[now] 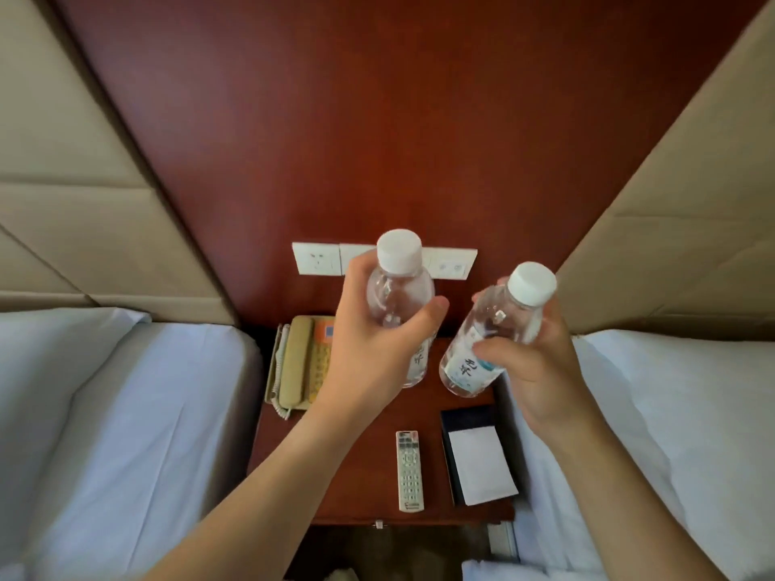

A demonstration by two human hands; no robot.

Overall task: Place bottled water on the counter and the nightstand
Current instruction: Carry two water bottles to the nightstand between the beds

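Two clear water bottles with white caps are held above the reddish wooden nightstand [360, 467]. My left hand [373, 345] grips the left bottle [398, 283] around its middle; it stands close to upright, and my palm hides part of its label. My right hand [541, 362] holds the right bottle [490, 329], which tilts with its cap up to the right and its base near the nightstand top. Whether either base touches the wood I cannot tell.
On the nightstand lie a beige telephone [297, 362] at the back left, a white remote control [410, 471] in front and a dark notepad holder with white paper [478, 454] at the right. White wall sockets [318, 258] sit behind. Beds with white sheets flank both sides.
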